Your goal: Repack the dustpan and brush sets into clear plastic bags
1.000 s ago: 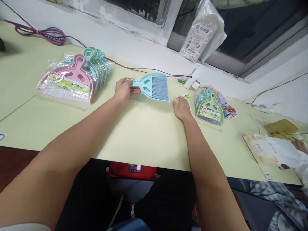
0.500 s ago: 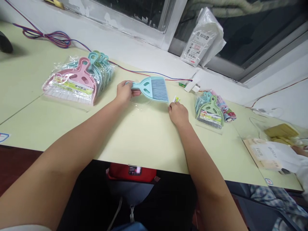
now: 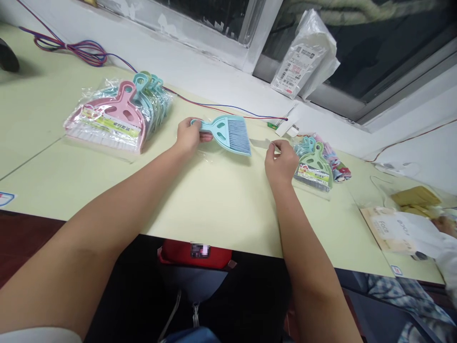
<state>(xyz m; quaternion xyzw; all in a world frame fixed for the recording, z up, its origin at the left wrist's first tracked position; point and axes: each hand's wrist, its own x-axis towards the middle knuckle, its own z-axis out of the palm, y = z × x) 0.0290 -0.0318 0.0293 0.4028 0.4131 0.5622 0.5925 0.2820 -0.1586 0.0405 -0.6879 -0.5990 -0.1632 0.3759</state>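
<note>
My left hand [image 3: 189, 136] is closed around the handle of a light-blue mini dustpan and brush set [image 3: 226, 134], held tilted above the table with its grey-blue bristles toward the right. Beneath that hand a crumpled clear plastic bag [image 3: 206, 156] shows faintly. My right hand [image 3: 282, 162] is raised just right of the bristles, thumb and forefinger pinched on the end of a thin greyish label strip [image 3: 260, 143]. The strip stretches left toward the bristles; whether it touches them I cannot tell.
Bagged dustpan sets, a pink one [image 3: 107, 116] in front, stand at the left. A green bagged set [image 3: 316, 164] and others lie at the right. Behind run red and blue cables [image 3: 214, 105]. A plastic-wrapped packet [image 3: 302, 59] leans on the window; another person's sleeve [image 3: 448, 257] is far right.
My right hand has moved right and slightly up, away from the bristles, with the label strip now stretched out and its grey side showing. My left hand still holds the dustpan set, shifted slightly right.
</note>
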